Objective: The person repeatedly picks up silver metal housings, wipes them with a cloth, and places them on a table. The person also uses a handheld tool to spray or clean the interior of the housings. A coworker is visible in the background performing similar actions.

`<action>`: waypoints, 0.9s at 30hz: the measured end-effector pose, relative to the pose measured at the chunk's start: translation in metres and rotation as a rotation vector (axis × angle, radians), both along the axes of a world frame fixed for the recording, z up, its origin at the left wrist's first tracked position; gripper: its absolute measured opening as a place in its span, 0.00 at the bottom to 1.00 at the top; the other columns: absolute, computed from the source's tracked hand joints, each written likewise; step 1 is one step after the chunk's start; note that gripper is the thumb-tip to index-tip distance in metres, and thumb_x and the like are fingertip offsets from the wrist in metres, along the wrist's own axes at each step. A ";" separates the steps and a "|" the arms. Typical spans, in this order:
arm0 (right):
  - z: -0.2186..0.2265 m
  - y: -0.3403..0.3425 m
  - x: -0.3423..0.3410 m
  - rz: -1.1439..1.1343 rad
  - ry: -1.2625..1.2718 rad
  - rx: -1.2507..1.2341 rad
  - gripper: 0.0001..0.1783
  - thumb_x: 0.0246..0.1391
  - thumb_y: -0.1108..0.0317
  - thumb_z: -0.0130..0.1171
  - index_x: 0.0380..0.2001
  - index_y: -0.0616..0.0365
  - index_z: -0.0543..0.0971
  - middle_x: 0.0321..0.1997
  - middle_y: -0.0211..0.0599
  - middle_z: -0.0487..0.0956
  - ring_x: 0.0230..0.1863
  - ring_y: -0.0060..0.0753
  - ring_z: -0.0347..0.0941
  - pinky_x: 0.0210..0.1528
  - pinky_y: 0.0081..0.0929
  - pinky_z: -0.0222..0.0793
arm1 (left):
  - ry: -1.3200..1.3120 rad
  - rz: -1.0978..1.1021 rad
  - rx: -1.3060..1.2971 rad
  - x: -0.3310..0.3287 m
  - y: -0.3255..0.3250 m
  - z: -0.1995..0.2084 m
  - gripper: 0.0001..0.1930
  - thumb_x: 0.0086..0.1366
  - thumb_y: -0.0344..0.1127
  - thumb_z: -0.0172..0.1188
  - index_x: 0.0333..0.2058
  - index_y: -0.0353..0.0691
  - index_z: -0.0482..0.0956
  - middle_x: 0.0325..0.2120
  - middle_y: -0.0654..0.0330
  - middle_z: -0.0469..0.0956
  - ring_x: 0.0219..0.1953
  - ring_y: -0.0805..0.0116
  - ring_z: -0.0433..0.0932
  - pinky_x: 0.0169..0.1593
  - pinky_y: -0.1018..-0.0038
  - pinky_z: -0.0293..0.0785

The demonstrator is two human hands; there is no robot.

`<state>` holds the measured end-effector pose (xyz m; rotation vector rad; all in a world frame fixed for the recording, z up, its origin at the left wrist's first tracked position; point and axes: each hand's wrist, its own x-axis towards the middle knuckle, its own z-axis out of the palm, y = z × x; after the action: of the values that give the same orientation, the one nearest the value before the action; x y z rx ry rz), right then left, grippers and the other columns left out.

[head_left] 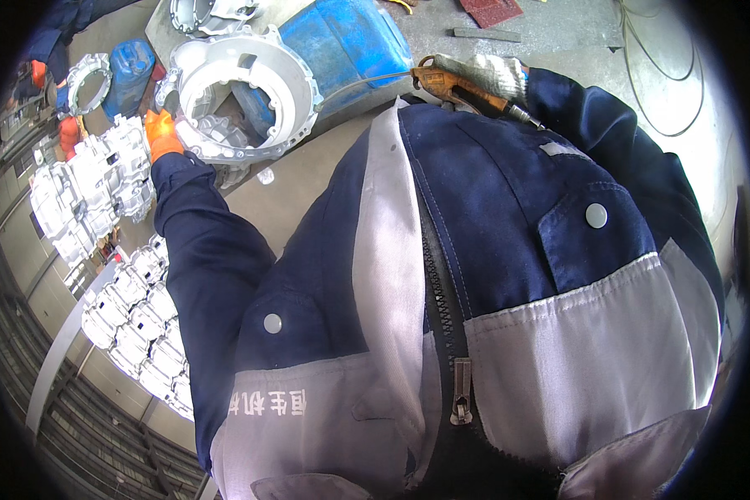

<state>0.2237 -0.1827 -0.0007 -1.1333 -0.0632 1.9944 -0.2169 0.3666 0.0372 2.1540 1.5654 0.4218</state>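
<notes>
A large round grey metal housing casting (296, 93) with a wide central opening lies in front of me at the upper left. My left hand (163, 135), in an orange glove, closes on the left edge of its rim; the fingertips are partly hidden there. In a white knitted glove, my right hand (493, 73) grips an orange air blow gun (446, 83). A hose fitting shows at the gun's lower end. Its long thin nozzle points left, and the tip is close to the right side of the housing.
Behind the housing lies a blue plastic drum (342, 37); a blue jug (130, 67) stands farther left. Castings (92, 179) are stacked at the left. A grey bar (485, 35), a red pad (492, 10) and a looped cable (698, 79) lie beyond. A co-worker's gloved hand (68, 133) shows far left.
</notes>
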 end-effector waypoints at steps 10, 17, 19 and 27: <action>-0.050 0.002 0.008 0.068 0.214 0.325 0.21 0.62 0.60 0.41 0.54 0.61 0.65 0.52 0.43 0.69 0.47 0.28 0.71 0.48 0.16 0.71 | -0.062 -0.008 -0.067 0.058 -0.084 0.057 0.29 0.46 0.53 0.69 0.39 0.34 0.77 0.28 0.62 0.76 0.28 0.70 0.68 0.34 0.72 0.66; -0.040 -0.002 0.006 0.027 0.141 0.283 0.23 0.61 0.56 0.43 0.52 0.60 0.67 0.47 0.42 0.71 0.42 0.27 0.72 0.42 0.16 0.73 | -0.303 0.022 -0.138 0.060 -0.097 0.058 0.24 0.50 0.48 0.67 0.40 0.36 0.77 0.28 0.63 0.76 0.28 0.71 0.69 0.35 0.74 0.66; -0.040 -0.002 0.005 0.018 0.140 0.279 0.23 0.60 0.55 0.43 0.51 0.60 0.68 0.45 0.42 0.72 0.40 0.26 0.73 0.41 0.16 0.73 | -0.157 -0.048 -0.063 0.061 -0.094 0.059 0.23 0.51 0.47 0.66 0.40 0.35 0.77 0.29 0.62 0.76 0.29 0.71 0.69 0.35 0.73 0.66; -0.032 0.003 -0.001 -0.014 0.127 0.262 0.25 0.59 0.50 0.45 0.49 0.59 0.70 0.39 0.41 0.74 0.34 0.25 0.74 0.34 0.16 0.74 | -0.130 -0.066 -0.077 0.060 -0.084 0.055 0.27 0.50 0.48 0.68 0.42 0.33 0.76 0.34 0.63 0.77 0.34 0.70 0.71 0.41 0.75 0.66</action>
<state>0.2230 -0.1796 -0.0323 -0.8365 -0.2421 1.9736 -0.1565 0.2823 0.0923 2.0701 1.4126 0.4629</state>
